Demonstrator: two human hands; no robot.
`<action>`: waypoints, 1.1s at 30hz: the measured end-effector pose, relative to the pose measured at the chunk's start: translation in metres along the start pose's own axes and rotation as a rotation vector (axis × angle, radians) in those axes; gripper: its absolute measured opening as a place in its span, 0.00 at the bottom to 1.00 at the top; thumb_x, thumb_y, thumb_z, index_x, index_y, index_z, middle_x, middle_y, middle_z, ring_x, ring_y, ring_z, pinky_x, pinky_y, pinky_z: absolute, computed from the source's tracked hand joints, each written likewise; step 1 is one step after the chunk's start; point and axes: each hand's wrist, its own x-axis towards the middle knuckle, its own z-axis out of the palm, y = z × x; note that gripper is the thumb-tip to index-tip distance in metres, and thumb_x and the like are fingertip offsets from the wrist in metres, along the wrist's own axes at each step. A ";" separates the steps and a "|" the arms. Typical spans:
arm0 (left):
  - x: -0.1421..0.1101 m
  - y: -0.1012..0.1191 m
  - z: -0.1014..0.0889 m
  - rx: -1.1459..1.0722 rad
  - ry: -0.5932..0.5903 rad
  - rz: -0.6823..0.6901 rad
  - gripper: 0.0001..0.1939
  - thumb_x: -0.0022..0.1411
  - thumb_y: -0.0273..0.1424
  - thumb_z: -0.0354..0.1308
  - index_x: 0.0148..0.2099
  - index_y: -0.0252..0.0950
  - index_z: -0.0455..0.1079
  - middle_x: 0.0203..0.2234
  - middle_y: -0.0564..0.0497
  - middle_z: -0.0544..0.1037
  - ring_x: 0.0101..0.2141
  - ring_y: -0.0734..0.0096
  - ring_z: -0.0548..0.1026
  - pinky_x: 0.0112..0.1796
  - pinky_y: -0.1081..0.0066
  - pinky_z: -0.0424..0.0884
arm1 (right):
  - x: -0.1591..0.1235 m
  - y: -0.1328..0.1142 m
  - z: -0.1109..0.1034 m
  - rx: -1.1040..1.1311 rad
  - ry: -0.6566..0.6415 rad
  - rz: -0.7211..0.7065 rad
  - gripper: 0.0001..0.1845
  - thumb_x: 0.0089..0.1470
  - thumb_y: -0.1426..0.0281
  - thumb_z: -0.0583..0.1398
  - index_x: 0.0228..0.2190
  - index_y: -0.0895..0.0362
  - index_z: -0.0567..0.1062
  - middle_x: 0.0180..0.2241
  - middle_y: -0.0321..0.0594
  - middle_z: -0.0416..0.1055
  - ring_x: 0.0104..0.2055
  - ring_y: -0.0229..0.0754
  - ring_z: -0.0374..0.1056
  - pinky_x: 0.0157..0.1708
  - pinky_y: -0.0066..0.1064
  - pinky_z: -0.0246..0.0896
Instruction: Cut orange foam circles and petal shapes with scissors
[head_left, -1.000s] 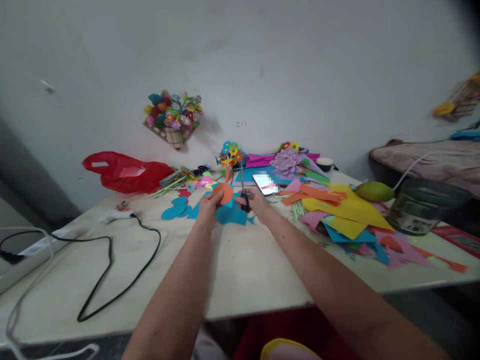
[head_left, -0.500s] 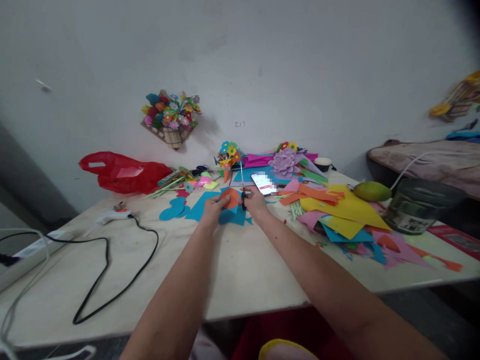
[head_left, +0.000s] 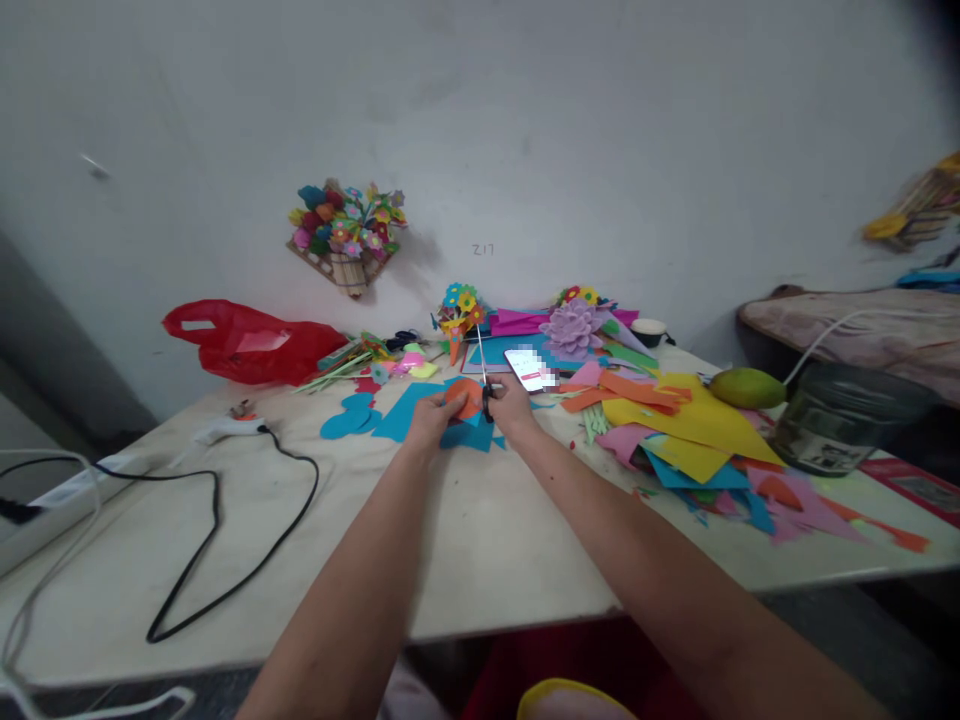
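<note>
scissors handles hidden by right hand, phone screen blurred

Two hands are at work over the table: the left hand and the right hand, with one orange paper disc and one pair of scissors between them. On the table lie one red plastic bag, one glue gun, one phone, one mango and one dark jar. One flower basket hangs on the wall, and two small paper bouquets stand at the table's far edge.
</note>
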 end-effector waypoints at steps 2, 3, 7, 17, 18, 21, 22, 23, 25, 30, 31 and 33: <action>-0.001 0.001 0.000 0.009 -0.006 0.004 0.22 0.37 0.41 0.87 0.27 0.35 0.82 0.22 0.47 0.81 0.25 0.66 0.76 0.27 0.70 0.71 | 0.001 0.001 0.000 -0.019 -0.016 -0.002 0.19 0.38 0.72 0.74 0.34 0.52 0.77 0.21 0.26 0.71 0.26 0.39 0.69 0.26 0.27 0.64; -0.001 0.001 -0.001 0.009 -0.007 0.002 0.22 0.36 0.41 0.88 0.27 0.35 0.83 0.22 0.47 0.81 0.25 0.66 0.76 0.27 0.71 0.71 | 0.001 0.002 0.000 -0.026 -0.023 -0.001 0.19 0.39 0.71 0.74 0.34 0.52 0.77 0.21 0.26 0.72 0.26 0.40 0.70 0.26 0.27 0.64; 0.002 -0.002 -0.003 -0.002 -0.024 -0.009 0.23 0.34 0.41 0.88 0.28 0.35 0.83 0.23 0.46 0.82 0.25 0.66 0.76 0.27 0.71 0.70 | 0.005 0.006 -0.001 -0.043 -0.041 -0.014 0.18 0.39 0.70 0.74 0.34 0.52 0.77 0.22 0.27 0.73 0.27 0.41 0.71 0.26 0.28 0.65; 0.006 -0.004 -0.005 -0.134 0.078 -0.033 0.20 0.38 0.35 0.87 0.30 0.33 0.82 0.25 0.44 0.83 0.25 0.65 0.79 0.27 0.70 0.71 | -0.002 0.001 0.000 0.038 -0.065 0.037 0.22 0.40 0.64 0.77 0.36 0.53 0.77 0.20 0.27 0.70 0.22 0.38 0.67 0.23 0.27 0.62; 0.006 -0.003 -0.005 -0.151 0.095 -0.033 0.20 0.38 0.35 0.86 0.30 0.33 0.82 0.25 0.44 0.83 0.25 0.65 0.79 0.27 0.70 0.72 | -0.004 -0.001 -0.001 0.043 -0.079 0.050 0.22 0.41 0.64 0.77 0.36 0.53 0.77 0.21 0.28 0.71 0.22 0.37 0.67 0.22 0.26 0.60; 0.006 0.000 -0.005 -0.190 0.143 -0.026 0.20 0.37 0.34 0.86 0.29 0.33 0.81 0.24 0.45 0.83 0.25 0.65 0.79 0.27 0.71 0.72 | -0.010 -0.006 -0.004 0.021 -0.125 0.067 0.19 0.46 0.62 0.78 0.34 0.54 0.77 0.21 0.29 0.71 0.20 0.35 0.65 0.17 0.24 0.52; 0.006 0.000 -0.005 -0.201 0.152 -0.023 0.20 0.36 0.34 0.86 0.29 0.33 0.81 0.24 0.46 0.82 0.25 0.65 0.79 0.27 0.71 0.72 | -0.012 -0.007 -0.005 0.009 -0.142 0.076 0.19 0.47 0.61 0.78 0.33 0.54 0.77 0.20 0.29 0.71 0.19 0.34 0.64 0.16 0.23 0.49; 0.006 0.001 -0.006 -0.213 0.157 -0.020 0.20 0.36 0.34 0.85 0.29 0.33 0.81 0.24 0.46 0.82 0.25 0.65 0.79 0.27 0.71 0.72 | -0.014 -0.009 -0.006 -0.001 -0.161 0.087 0.19 0.49 0.60 0.78 0.32 0.54 0.76 0.19 0.29 0.71 0.18 0.34 0.63 0.15 0.23 0.47; 0.006 0.002 -0.006 -0.238 0.161 -0.013 0.19 0.37 0.33 0.85 0.29 0.33 0.81 0.24 0.46 0.82 0.26 0.65 0.79 0.27 0.70 0.72 | -0.017 -0.012 -0.007 -0.015 -0.208 0.106 0.19 0.51 0.59 0.77 0.30 0.54 0.75 0.18 0.30 0.70 0.16 0.33 0.63 0.13 0.22 0.46; 0.006 0.003 -0.008 -0.266 0.168 -0.003 0.18 0.39 0.30 0.85 0.31 0.34 0.81 0.25 0.45 0.83 0.29 0.61 0.82 0.28 0.69 0.73 | -0.022 -0.016 -0.010 -0.015 -0.297 0.119 0.20 0.54 0.58 0.76 0.28 0.55 0.73 0.18 0.30 0.70 0.15 0.33 0.65 0.12 0.21 0.46; 0.006 0.003 -0.008 -0.265 0.174 -0.006 0.17 0.40 0.30 0.84 0.31 0.35 0.81 0.25 0.46 0.83 0.29 0.60 0.83 0.28 0.69 0.74 | -0.023 -0.015 -0.010 -0.018 -0.305 0.122 0.21 0.55 0.58 0.76 0.27 0.55 0.73 0.18 0.31 0.70 0.15 0.33 0.65 0.12 0.21 0.46; 0.005 0.004 -0.007 -0.264 0.191 -0.017 0.16 0.41 0.30 0.84 0.31 0.36 0.81 0.26 0.46 0.84 0.30 0.59 0.83 0.28 0.69 0.74 | -0.023 -0.015 -0.011 -0.023 -0.319 0.127 0.22 0.56 0.57 0.75 0.26 0.55 0.72 0.19 0.32 0.71 0.15 0.32 0.65 0.12 0.21 0.47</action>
